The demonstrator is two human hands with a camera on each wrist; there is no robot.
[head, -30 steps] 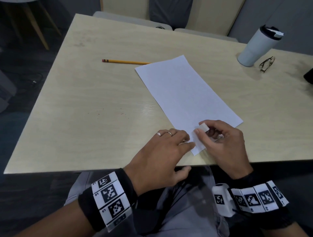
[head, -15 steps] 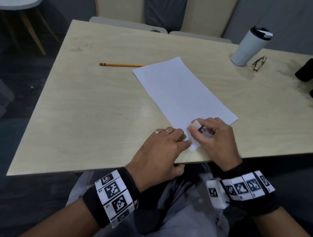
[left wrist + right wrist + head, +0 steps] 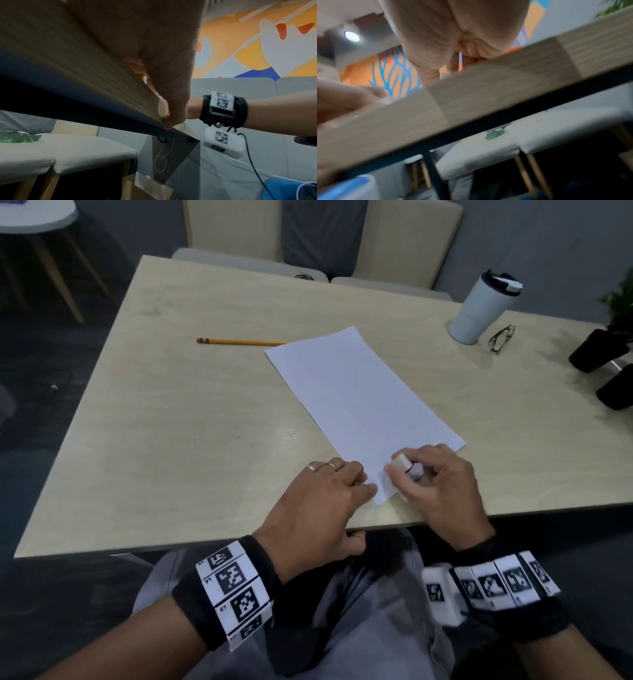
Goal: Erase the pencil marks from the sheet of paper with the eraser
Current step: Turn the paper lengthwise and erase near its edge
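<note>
I see R hand pinching small white block eraser on near corner of sheet, rubbing there I'd guess. L hand lies flat, fingers straight, pressing the edge so thin paper won't slide on the smooth wood table. Marks too faint to see.

Dim, cool indoor light; soft glare on the worktop; wide-angle bending at edges; right wrist view motion-blurred.
</note>
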